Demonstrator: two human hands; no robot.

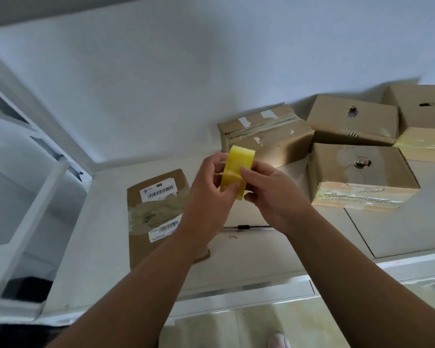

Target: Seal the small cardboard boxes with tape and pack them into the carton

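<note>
A yellow tape roll (232, 169) is held upright above the white table between both hands. My left hand (206, 194) grips its left side. My right hand (269, 194) holds the right side, with the thumb pressed on the roll's face. A flat brown box with barcode labels (156, 212) lies on the table below my left hand. Several small cardboard boxes sit at the back right: a taped one (266, 131), one with a hole on top (354, 119), a nearer one (362, 174) and a bigger one (427, 116) at the frame's edge.
The white table (249, 259) meets a white wall behind. A white rail frame (28, 222) stands at the left. A thin pen-like object (244, 227) lies on the table under my hands. Tiled floor (236, 327) shows below the table's front edge.
</note>
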